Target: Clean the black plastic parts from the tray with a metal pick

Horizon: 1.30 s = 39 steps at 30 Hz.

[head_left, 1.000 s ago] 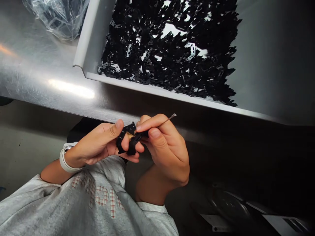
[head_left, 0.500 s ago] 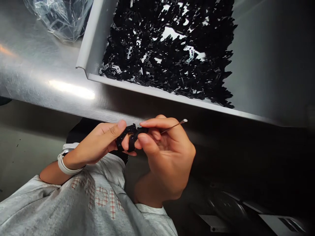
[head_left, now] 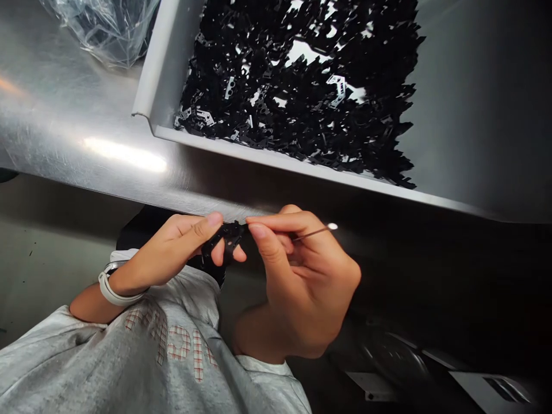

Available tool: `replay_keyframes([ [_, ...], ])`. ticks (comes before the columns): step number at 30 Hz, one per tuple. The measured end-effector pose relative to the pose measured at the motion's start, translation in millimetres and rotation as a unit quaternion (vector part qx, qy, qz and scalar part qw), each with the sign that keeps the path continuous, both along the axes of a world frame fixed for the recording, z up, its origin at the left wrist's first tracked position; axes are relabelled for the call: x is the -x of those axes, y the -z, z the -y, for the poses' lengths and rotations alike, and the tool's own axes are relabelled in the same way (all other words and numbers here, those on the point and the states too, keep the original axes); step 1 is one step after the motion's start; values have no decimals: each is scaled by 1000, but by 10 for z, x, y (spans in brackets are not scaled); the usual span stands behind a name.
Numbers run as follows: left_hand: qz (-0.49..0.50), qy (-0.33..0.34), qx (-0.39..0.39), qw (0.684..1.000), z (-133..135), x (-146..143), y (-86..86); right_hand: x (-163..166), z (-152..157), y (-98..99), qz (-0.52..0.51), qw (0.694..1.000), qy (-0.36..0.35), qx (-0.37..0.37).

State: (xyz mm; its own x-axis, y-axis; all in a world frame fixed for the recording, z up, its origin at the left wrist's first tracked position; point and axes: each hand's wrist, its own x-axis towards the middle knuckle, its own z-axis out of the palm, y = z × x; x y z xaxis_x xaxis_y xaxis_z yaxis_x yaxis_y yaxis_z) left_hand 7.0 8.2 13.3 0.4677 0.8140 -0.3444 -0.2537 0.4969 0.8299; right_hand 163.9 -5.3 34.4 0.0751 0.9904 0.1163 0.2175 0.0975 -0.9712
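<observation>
My left hand [head_left: 181, 244] is closed round small black bracket-like parts [head_left: 233, 233], its thumb on top and fingertips showing beneath. My right hand [head_left: 308, 276] pinches at the right end of these parts with thumb and forefinger; whether it grips a separate piece there is hidden. A thin metal rod [head_left: 311, 234] with a bright, flattened-looking tip runs out of the curled fingers of that hand, pointing right. Both hands are over the near edge of the metal table, in front of a white tray [head_left: 276, 158] heaped with flat black parts [head_left: 259, 86].
On the shiny metal table [head_left: 52, 115], a clear plastic bag [head_left: 112, 29] with dark contents lies left of the tray. A few silvery pieces [head_left: 337, 89] show among the black ones. Lower right, pale panels [head_left: 487, 391] stand in the dark below the table.
My right hand has shifted slightly right, its thumb and forefinger now pressed together at the end of the black parts. The rod moved with it. My left hand has hardly moved.
</observation>
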Motion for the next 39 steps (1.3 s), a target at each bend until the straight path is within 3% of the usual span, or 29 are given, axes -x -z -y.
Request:
replay_keyframes([
  [7, 21, 17, 83, 996, -22, 8, -30, 95, -13, 66, -96, 988, 107, -62],
  [11, 27, -5, 91, 995, -23, -7, -45, 112, 15, 133, -93, 984, 108, -111],
  [16, 57, -67, 128, 988, -36, -62, -59, 82, 166, 157, 56, 982, 39, -175],
  [21, 90, -160, 156, 970, -5, -121, -48, 173, 322, 240, 206, 944, 26, -258],
  [25, 98, -189, 170, 962, 35, -157, -52, 256, 341, 348, 282, 917, 32, -280],
  [31, 107, -203, 164, 959, 53, -173, -83, 256, 345, 401, 257, 921, -8, -293],
  [39, 141, -175, 172, 959, 78, -192, -122, 279, 315, 365, 128, 960, 7, -250],
])
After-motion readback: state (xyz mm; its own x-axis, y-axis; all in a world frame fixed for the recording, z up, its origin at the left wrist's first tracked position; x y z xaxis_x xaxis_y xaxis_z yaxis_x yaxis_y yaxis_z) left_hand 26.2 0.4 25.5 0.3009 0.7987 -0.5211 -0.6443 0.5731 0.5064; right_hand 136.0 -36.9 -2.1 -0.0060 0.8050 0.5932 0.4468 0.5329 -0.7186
